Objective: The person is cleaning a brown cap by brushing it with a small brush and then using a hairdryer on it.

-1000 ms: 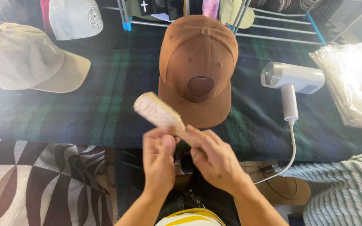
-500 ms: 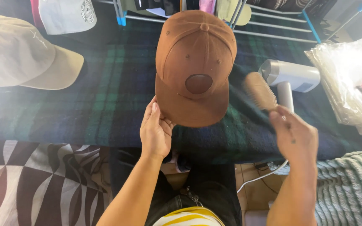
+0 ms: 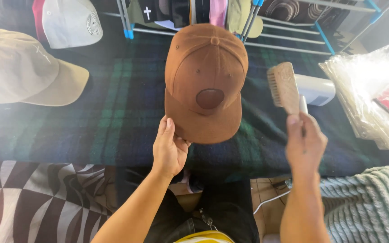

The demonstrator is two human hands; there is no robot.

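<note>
1. Three caps are being shown on the table (image 3: 113, 130) under its dark plaid cloth: one brown cap (image 3: 205, 81) at centre, one beige cap (image 3: 23, 72) far left, one white cap (image 3: 70, 20) at top left.
2. One wooden brush (image 3: 284, 87) and one white handheld appliance (image 3: 315, 90) are being seen at right; one clear plastic bag (image 3: 370, 90) is lying at far right.
3. The brown cap's brim is being pinched at its near-left edge by the left hand (image 3: 169, 146), thumb on top, fingers curled under.
4. The brush is being gripped by its handle in the closed right hand (image 3: 305, 144), raised upright just right of the cap, bristles facing left, not touching it.
</note>
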